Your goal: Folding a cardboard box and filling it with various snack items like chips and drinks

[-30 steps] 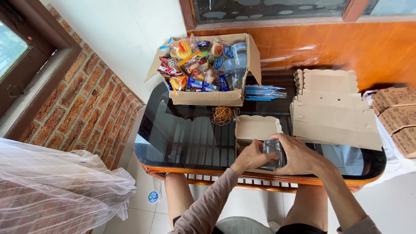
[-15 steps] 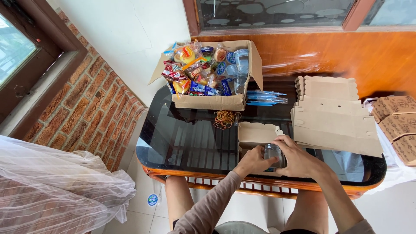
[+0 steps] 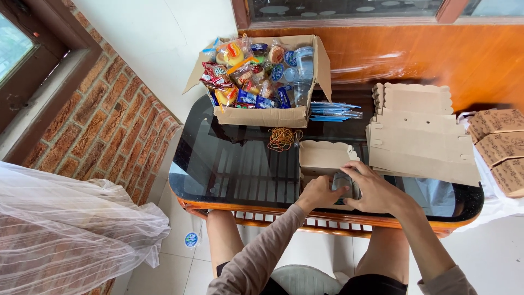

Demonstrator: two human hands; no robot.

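Little has shifted since the earlier frame: left hand (image 3: 316, 194) and right hand (image 3: 376, 188) remain clasped around a small cup (image 3: 343, 184) inside the open kraft box (image 3: 323, 159); packing appears ongoing.

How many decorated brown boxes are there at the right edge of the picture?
3. The top box lies highest, the middle box sits just below it, and the bottom box is nearest, cut off by the frame. More may be hidden outside the picture.
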